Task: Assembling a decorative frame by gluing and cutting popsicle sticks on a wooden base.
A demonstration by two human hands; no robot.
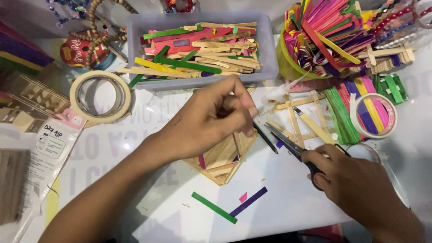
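White surface [292,202] is covered with craft sticks. Her left hand [216,114] is curled, fingers pinched on a thin stick over a flat piece made of wooden sticks [222,159] in the middle. Her right hand [355,184] grips black scissors [292,146], blades slightly apart, just beside it. A clear box of sticks [200,47] sits behind.

Craft table: coloured sticks [324,36], tape roll [100,96]

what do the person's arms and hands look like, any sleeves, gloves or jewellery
Both forearms are bare as far as the picture shows, with no sleeves in view. The left hand and right hand wear no gloves, and no rings, watch or bracelets can be seen.
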